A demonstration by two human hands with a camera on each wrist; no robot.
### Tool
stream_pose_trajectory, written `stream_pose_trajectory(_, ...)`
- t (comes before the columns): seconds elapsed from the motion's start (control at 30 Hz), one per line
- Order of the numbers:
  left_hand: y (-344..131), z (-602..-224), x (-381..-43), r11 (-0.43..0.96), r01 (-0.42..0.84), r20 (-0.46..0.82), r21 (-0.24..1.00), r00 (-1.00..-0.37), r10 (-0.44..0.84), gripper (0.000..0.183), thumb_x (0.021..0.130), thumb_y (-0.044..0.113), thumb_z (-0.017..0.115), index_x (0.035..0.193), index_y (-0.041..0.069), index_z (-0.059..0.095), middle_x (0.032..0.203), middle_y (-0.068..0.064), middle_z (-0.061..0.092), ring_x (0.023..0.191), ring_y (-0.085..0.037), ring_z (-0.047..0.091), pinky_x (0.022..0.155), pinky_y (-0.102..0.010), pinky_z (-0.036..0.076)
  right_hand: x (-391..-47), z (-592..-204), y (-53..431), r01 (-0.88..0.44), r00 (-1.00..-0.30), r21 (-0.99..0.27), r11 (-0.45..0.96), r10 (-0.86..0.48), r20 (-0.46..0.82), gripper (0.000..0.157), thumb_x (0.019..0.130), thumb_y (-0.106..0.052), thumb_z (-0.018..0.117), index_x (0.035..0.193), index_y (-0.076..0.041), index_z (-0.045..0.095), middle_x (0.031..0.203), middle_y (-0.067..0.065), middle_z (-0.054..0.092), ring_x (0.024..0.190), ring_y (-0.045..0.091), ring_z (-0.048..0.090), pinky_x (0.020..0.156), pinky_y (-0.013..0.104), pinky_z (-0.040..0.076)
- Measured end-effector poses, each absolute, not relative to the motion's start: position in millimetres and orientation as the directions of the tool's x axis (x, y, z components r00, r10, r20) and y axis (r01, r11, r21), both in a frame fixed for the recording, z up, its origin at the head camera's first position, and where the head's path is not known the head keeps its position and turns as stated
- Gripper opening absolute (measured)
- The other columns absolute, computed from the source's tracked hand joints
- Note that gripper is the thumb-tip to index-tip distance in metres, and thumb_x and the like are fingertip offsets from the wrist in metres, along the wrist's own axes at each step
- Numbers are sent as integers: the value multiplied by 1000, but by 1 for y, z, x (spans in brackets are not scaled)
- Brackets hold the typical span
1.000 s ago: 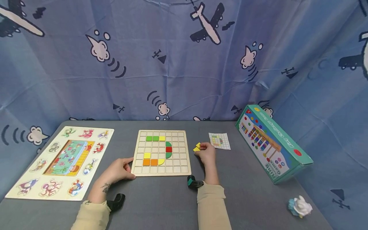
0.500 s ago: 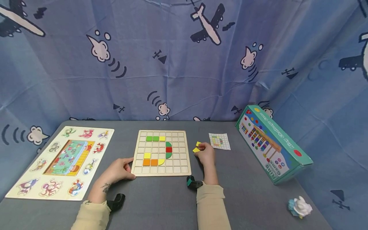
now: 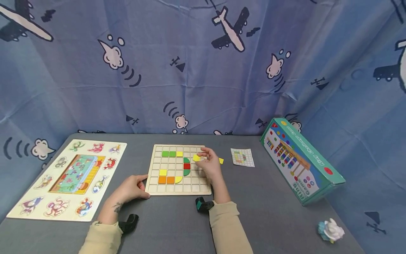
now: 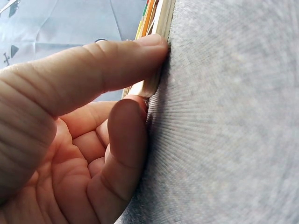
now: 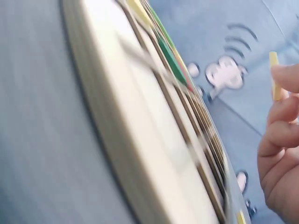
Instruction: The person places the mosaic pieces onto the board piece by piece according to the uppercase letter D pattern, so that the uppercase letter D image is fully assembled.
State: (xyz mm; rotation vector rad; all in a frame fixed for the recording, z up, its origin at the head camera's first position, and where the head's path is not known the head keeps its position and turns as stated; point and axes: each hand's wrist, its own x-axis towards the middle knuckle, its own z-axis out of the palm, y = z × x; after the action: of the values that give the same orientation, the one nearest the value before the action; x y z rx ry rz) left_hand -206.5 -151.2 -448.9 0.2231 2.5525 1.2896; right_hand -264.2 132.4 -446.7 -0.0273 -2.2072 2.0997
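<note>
A wooden grid board (image 3: 200,188) lies on the table with green, yellow, red and orange pieces in some of its cells. My left hand (image 3: 131,188) grips the board's near left corner; in the left wrist view its thumb (image 4: 117,60) lies along the near edge. Between thumb and fingertips, my right hand (image 3: 210,165) pinches a yellow tile (image 3: 196,158), held above the board's right half. Seen edge-on in the right wrist view, the tile (image 5: 274,77) is clear of the board. Another yellow tile (image 3: 221,161) rests on the table, partly behind the right hand.
A small printed pattern card (image 3: 242,157) lies right of the board. Farther right stands a green game box (image 3: 298,162), with a small white and blue figurine (image 3: 331,230) nearer the front. An animal puzzle board (image 3: 68,180) fills the left side. A curtain (image 3: 190,70) hangs behind.
My right hand has picked up a yellow tile from beside the board and carried it left over the grid. The other yellow tile stays on the table. My left hand has not moved.
</note>
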Motion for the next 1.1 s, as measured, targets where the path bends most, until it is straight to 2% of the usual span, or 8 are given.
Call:
stream_pose_trajectory(0.17,-152,-448,-207,592,13,-173,806,-951,257,76,62,1,77,130,-11,45,59,-2,49,50,-11,41,46,-24,32,-265,-443,105,-48,-999,-999,-9,8,48,57,71,15,61,125,3,47,102,15,58,52,7,45,53,20,41)
stream_pose_trajectory(0.33,-152,-450,-207,600,10,-175,800,-952,250,76,63,1,78,130,-10,46,59,-3,50,50,-12,42,46,-24,32,-270,-441,81,-22,-997,-999,-40,-69,25,58,71,13,62,126,0,47,100,8,59,49,5,41,46,18,34)
stream_pose_trajectory(0.47,-152,-451,-208,607,9,-178,794,-953,247,76,63,2,78,130,-9,46,59,-3,50,50,-12,42,46,-24,32,-273,-440,65,-22,-993,-1000,-10,-118,23,56,72,13,62,125,0,48,102,11,60,49,5,40,44,18,31)
stream_pose_trajectory(0.6,-152,-451,-208,607,0,-188,795,-951,246,76,62,2,78,130,-9,46,59,-2,50,50,-12,42,46,-24,32,-274,-439,51,-51,-990,-990,135,-135,33,54,70,13,64,122,1,51,102,15,62,53,8,37,48,20,34)
stream_pose_trajectory(0.7,-151,-450,-208,603,-9,-195,798,-950,244,75,62,2,78,130,-10,46,59,-3,50,50,-12,42,46,-24,32,-274,-437,42,-48,-992,-953,300,-129,9,53,70,10,68,119,0,54,98,11,63,58,11,39,52,21,36)
stream_pose_trajectory(0.87,-152,-449,-208,601,-12,-199,799,-949,246,75,63,2,78,130,-10,46,59,-2,50,50,-11,42,46,-24,32,-275,-434,30,-15,-994,-826,563,-97,-48,48,72,3,72,117,-9,58,97,1,62,69,15,51,58,22,40)
stream_pose_trajectory(0.97,-152,-449,-208,598,-6,-192,801,-949,248,75,62,1,77,130,-10,46,59,-2,49,50,-11,41,46,-23,32,-276,-433,24,-22,-994,-754,657,-93,-52,45,73,1,71,114,-11,59,96,-1,62,78,14,54,60,23,40)
stream_pose_trajectory(1.1,-152,-450,-209,592,6,-181,806,-949,257,75,62,1,77,129,-10,47,59,-1,49,50,-11,41,46,-23,32,-278,-432,19,-25,-994,-708,706,-95,-60,41,73,4,68,111,-10,61,92,-1,61,77,15,53,59,24,40)
